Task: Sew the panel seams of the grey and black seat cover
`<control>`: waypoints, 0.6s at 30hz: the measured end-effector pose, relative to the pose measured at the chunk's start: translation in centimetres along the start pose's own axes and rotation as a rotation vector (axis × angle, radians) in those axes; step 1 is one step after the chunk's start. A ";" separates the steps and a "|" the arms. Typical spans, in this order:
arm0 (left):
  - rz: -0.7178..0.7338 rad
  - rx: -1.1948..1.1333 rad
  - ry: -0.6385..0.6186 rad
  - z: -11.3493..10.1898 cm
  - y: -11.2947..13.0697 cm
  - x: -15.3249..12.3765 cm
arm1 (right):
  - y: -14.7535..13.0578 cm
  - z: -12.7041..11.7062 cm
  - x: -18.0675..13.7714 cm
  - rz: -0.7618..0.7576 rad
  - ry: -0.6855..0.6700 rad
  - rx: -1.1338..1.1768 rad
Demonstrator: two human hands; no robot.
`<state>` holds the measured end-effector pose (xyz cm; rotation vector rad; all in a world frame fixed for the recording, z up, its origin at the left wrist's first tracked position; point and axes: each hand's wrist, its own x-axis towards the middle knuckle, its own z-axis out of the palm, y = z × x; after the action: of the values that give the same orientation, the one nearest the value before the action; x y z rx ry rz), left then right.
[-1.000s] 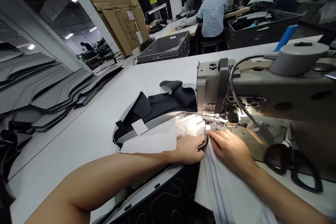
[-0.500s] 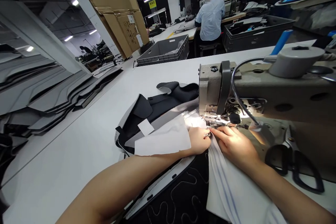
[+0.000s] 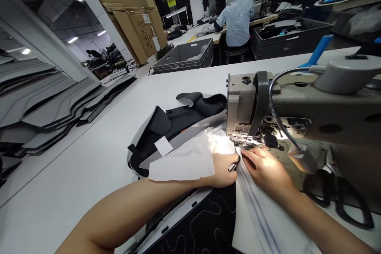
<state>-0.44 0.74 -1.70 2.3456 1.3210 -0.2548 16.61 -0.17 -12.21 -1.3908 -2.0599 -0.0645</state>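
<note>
My left hand point(image 3: 224, 170) is closed on the edge of a black and grey fabric piece point(image 3: 181, 121), pinching it just in front of the needle of the sewing machine point(image 3: 297, 107). My right hand point(image 3: 269, 170) lies on white fabric with blue stripes point(image 3: 262, 218), fingers curled against the seam beside the left hand. A white sheet point(image 3: 184, 160) rests over the left wrist. Black quilted fabric point(image 3: 196, 226) hangs at the table's near edge.
Black-handled scissors point(image 3: 342, 198) lie on the machine bed at the right. Stacks of grey cut panels point(image 3: 53, 107) fill the left. A grey crate point(image 3: 186, 55) and cardboard boxes point(image 3: 131, 8) stand behind. Another person in a light blue shirt point(image 3: 236, 22) sits at a far table.
Both hands have slid the fabric a little toward the needle and stay pressed together at the seam. The view has shifted slightly.
</note>
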 end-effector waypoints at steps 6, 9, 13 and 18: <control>0.005 -0.014 -0.015 0.2 -0.3 0.3 | -0.2 -0.1 0.0 -0.046 -0.009 0.115; 0.006 -0.011 0.033 0.5 -0.6 0.5 | -0.2 0.1 0.0 -0.050 -0.026 0.173; 0.067 -0.028 0.155 1.0 -1.1 1.3 | -0.6 -0.3 0.2 -0.019 -0.032 0.229; 0.078 -0.136 0.121 -1.4 -2.3 1.0 | -1.7 -3.1 0.2 -0.108 0.067 0.411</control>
<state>-1.95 3.15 -1.48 2.3220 1.2565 0.0004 16.65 -1.94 -9.17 -1.0123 -1.9529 0.2507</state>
